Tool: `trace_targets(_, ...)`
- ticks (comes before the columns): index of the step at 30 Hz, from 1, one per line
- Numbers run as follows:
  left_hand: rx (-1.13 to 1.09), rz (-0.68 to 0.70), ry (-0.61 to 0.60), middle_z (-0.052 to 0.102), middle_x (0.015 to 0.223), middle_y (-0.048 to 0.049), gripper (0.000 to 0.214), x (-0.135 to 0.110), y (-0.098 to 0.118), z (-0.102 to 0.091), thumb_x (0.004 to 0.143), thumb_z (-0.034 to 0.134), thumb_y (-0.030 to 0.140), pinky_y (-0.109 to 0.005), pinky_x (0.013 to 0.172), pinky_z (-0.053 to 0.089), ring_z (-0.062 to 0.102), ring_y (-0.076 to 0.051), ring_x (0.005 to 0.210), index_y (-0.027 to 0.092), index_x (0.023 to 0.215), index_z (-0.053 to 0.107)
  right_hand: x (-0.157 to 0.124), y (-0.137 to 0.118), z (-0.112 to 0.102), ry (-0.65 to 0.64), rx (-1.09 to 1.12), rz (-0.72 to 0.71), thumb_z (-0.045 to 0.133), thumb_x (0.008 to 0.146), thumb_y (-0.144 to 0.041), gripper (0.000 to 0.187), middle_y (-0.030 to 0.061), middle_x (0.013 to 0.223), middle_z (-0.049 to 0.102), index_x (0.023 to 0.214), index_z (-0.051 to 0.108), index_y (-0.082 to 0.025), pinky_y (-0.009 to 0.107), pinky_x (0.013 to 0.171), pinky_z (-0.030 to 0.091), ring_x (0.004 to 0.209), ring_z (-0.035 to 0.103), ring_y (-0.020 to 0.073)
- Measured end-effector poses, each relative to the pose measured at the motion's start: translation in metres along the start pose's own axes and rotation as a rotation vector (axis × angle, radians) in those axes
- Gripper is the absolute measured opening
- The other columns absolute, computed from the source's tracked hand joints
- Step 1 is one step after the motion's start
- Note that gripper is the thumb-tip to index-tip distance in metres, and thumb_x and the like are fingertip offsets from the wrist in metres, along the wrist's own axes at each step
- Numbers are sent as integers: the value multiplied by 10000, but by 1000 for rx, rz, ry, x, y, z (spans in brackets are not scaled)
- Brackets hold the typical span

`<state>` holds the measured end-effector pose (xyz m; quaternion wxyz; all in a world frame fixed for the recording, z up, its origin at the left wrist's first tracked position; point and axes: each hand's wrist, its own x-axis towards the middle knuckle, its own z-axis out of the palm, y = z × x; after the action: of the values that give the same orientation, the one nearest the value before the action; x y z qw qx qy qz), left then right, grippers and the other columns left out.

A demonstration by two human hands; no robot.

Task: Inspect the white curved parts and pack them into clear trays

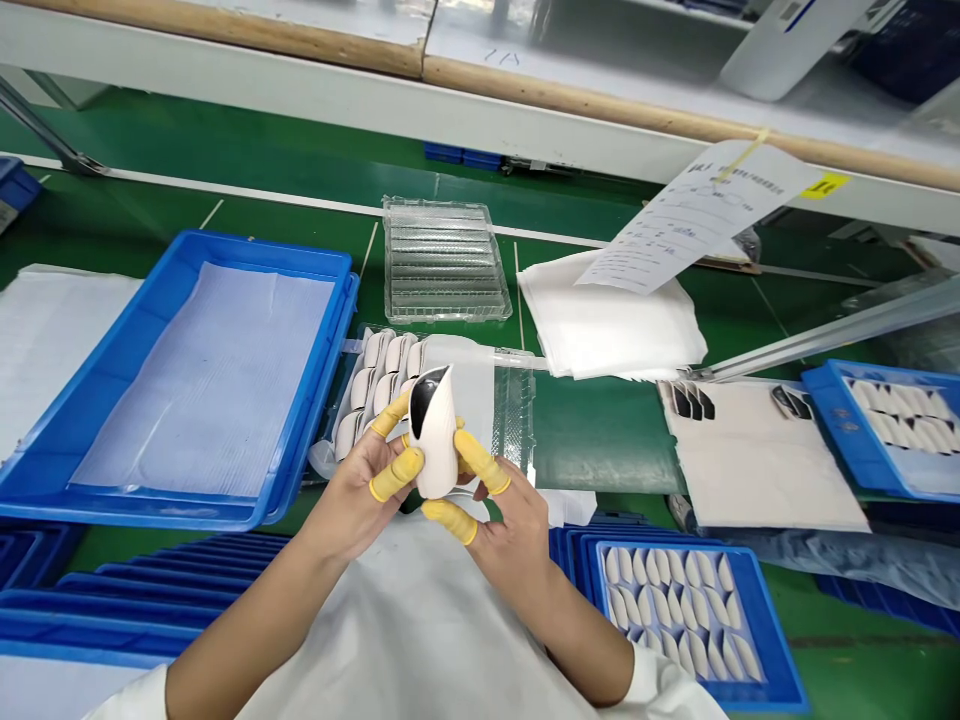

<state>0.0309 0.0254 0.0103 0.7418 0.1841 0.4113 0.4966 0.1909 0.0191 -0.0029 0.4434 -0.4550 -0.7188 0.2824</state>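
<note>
Between both hands, raised over the bench, is a curved cream-coloured shell piece (436, 445) with a glossy black inside showing at its upper left. My left hand (379, 465) grips its left side with thumb and fingers. From the right, my right hand (495, 500) closes on the lower right side. Yellow finger cots cover several fingertips of each hand. Just behind the hands, a clear plastic tray (514, 410) carries rows of similar cream pieces (360, 388) at its left and a white sheet (465, 375) over its middle.
A blue tray (169, 262) lined with a white sheet lies left. Behind stands a clear ribbed tray (446, 260), beside white sheets (615, 330) and a hanging printed paper (682, 220). Lower right, a blue tray (784, 670) holds rows of cream pieces. Black pieces (691, 402) lie on a board (765, 470).
</note>
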Motion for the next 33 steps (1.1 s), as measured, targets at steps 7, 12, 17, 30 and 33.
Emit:
trace_targets(7,-299,-154,-184,741,1069,-44,408,1,-13,-11,740,801,420,-368,920,539,709,-210,941,253,1098,698,-6,-5,-6,34,54,-91,645,913,-155,385,0,842,698,1261,629,-320,273,617,522,668,605,135)
trace_targets(12,-384,-190,-339,729,898,-38,437,1,-24,-14,686,831,450,-305,878,545,703,-174,844,198,1029,731,-13,-11,-11,5,-33,-189,664,870,-95,449,1,835,719,1246,648,-339,283,627,520,705,631,145)
trace_targets(17,-450,-279,-593,686,746,-51,486,0,-31,-19,695,801,514,-212,652,548,673,-142,685,159,1020,738,-9,-26,-19,-31,-10,-262,633,906,-121,393,-8,828,749,1234,659,-336,267,671,543,745,668,136)
trace_targets(30,99,-3,-1,687,1182,-91,681,1,-36,-29,756,797,237,-380,953,517,646,-239,1102,305,1358,486,-24,21,18,-164,211,419,691,863,-445,459,56,958,732,1238,531,-234,319,673,571,774,683,184)
trace_targets(33,147,14,19,659,1235,-91,752,0,-46,-36,755,803,253,-387,1029,460,595,-240,1188,316,1410,440,-25,26,26,-170,424,569,764,803,-393,471,6,835,719,1188,535,-247,293,687,546,752,667,164)
